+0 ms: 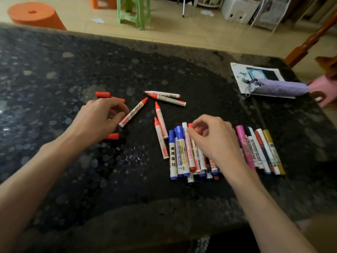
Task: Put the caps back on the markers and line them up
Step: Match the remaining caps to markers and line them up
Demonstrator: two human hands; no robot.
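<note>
Several uncapped red markers lie loose mid-table, one point(133, 113) slanting toward my left hand point(99, 118), others point(166, 100) point(161, 123) further right. Loose red caps lie around that hand: one point(103, 94) beyond it, one point(111, 136) beside the wrist. Its fingers curl over the table by the slanted marker's back end, and a bit of red shows under them; a grip is unclear. A row of capped markers point(177, 152) in blue, pink point(244, 145) and gold point(273, 150) lies to the right. My right hand point(216, 141) rests on the row and pinches a red-capped marker point(190, 125) at its cap.
The dark stone table point(73, 70) carries a printed sheet point(237, 77) and a folded purple umbrella point(280, 87) at the far right. Beyond its far edge stand an orange stool point(34, 14), a green stool point(134, 11) and a pink stool point(326, 90).
</note>
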